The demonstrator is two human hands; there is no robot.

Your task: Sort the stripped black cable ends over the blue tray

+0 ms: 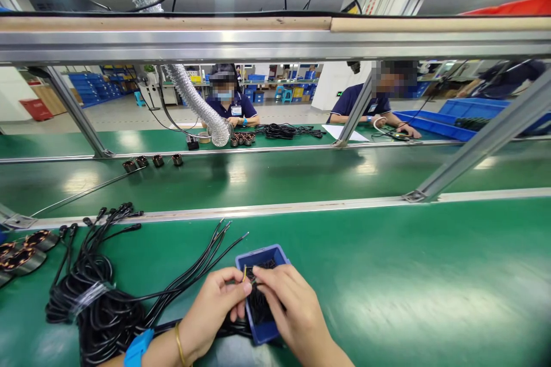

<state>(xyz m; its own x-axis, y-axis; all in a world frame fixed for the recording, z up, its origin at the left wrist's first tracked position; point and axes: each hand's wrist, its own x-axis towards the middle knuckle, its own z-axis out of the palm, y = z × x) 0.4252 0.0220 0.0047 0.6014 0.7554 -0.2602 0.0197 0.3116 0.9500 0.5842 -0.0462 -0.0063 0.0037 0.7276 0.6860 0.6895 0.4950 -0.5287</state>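
Note:
My left hand (219, 298) pinches the end of a black cable, where a thin yellow wire (245, 273) stands up between thumb and forefinger. Close beside it, the fingertips of my right hand (295, 304) are pressed together at the wire ends; whatever they hold is too small to make out. Both hands are over a small blue bin (263, 337) filled with small black pieces (258, 305). To the left lies a bundle of black cables (101, 298), tied with clear wrap, several of its stripped ends pointing towards the bin.
Copper-wound motor stators (26, 258) sit at the far left. More small stators (157, 160) stand on the belt beyond the metal rail (267, 206). A flexible silver duct (193, 100) hangs down ahead. Co-workers sit across the line, near a large blue tray (434, 126).

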